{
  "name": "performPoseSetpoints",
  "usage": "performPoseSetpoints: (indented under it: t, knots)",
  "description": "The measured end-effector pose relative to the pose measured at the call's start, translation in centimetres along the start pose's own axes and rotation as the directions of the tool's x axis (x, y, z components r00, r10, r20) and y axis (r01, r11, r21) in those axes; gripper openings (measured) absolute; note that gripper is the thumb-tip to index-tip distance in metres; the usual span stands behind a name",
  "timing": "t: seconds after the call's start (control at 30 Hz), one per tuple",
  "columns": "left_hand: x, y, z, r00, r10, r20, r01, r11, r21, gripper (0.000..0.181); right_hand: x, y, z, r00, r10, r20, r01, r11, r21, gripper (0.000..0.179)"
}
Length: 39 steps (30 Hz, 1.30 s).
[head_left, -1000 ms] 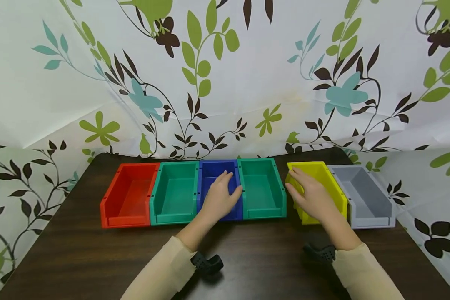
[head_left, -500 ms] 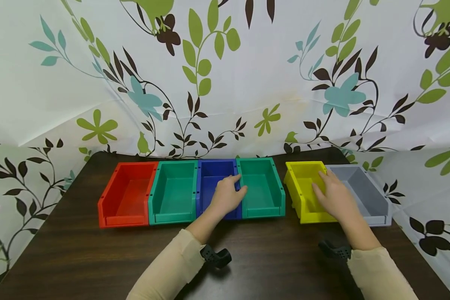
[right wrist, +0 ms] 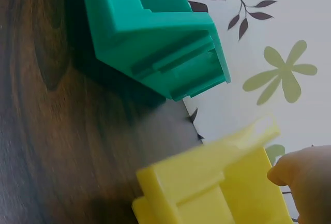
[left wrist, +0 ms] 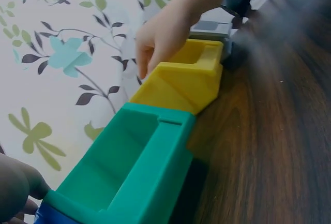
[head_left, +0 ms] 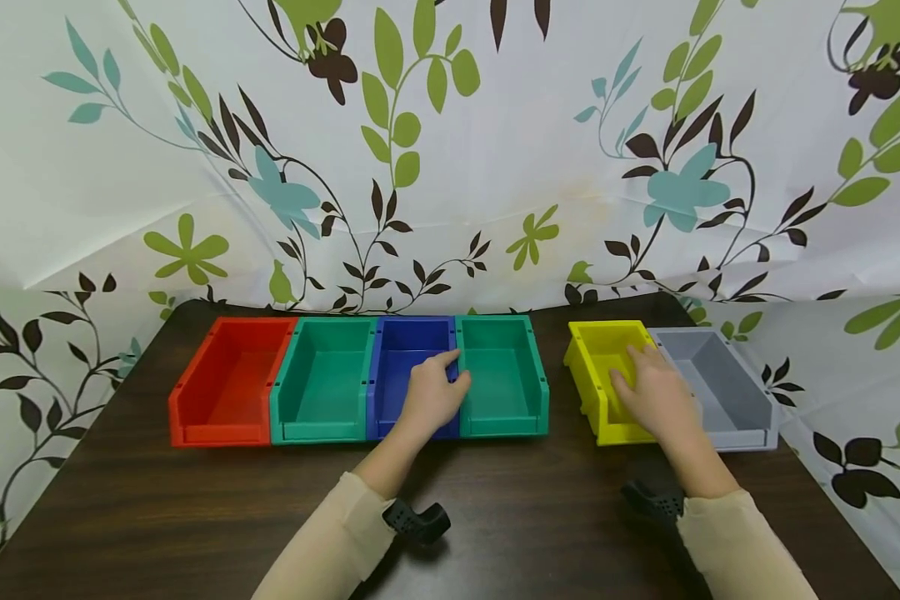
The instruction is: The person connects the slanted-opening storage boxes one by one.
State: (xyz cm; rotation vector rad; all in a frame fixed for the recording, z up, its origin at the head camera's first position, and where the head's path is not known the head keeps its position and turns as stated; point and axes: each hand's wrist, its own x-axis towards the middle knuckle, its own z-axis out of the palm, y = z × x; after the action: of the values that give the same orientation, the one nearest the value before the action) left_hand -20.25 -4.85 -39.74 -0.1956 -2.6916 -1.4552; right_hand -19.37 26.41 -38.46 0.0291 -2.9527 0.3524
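A row of four plastic bins stands on the left: red [head_left: 236, 379], green [head_left: 327, 383], blue [head_left: 393, 367] and a second green bin [head_left: 501, 379]. My left hand [head_left: 429, 396] reaches over the blue bin. Its fingertips and thumb grip the rim where the blue and right green bins meet. My right hand [head_left: 658, 392] lies over the right side of the yellow bin [head_left: 607, 358], thumb and fingers loosely spread inside its rim. Beside the yellow bin stands a grey bin [head_left: 723, 392], partly hidden by that hand.
The bins stand along the back of a dark wooden table [head_left: 195, 517]. A patterned cloth [head_left: 540, 150] hangs behind. A gap lies between the right green bin and the yellow bin. A black band [head_left: 416, 523] sits at my left wrist.
The row of red, green, blue and green bins has slid left with my left hand, widening the gap to the yellow bin. My right hand moved from the yellow bin's left side to its right.
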Motion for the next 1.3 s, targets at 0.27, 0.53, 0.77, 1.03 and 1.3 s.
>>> performPoseSetpoints:
  t: [0.27, 0.53, 0.77, 1.03, 1.3]
  knots:
    - [-0.5, -0.9, -1.8, 0.997, -0.036, -0.075, 0.036, 0.999, -0.001, 0.041, 0.7, -0.7, -0.1, 0.999, 0.048, -0.013, -0.048, 0.998, 0.029, 0.059]
    - [-1.0, -1.7, -2.9, 0.991, -0.061, -0.121, 0.062, 0.998, 0.006, 0.04, 1.3, -0.8, -0.2, 0.993, 0.12, -0.022, -0.117, 0.988, 0.099, 0.058]
    - [-1.4, -2.2, -3.8, 0.984, -0.079, -0.162, 0.083, 0.996, 0.018, 0.04, 1.4, -1.8, -0.3, 0.992, 0.123, 0.03, -0.126, 0.983, 0.135, 0.062]
    - [-1.6, -2.7, -4.4, 0.979, -0.104, -0.176, 0.11, 0.993, 0.029, 0.041, 1.2, -1.6, 0.0, 0.985, 0.17, -0.018, -0.166, 0.976, 0.142, 0.054]
    - [-1.6, -2.8, -4.6, 0.977, -0.115, -0.181, 0.12, 0.993, 0.019, 0.042, 1.5, -2.2, 1.1, 0.994, 0.097, -0.058, -0.082, 0.972, 0.222, 0.049]
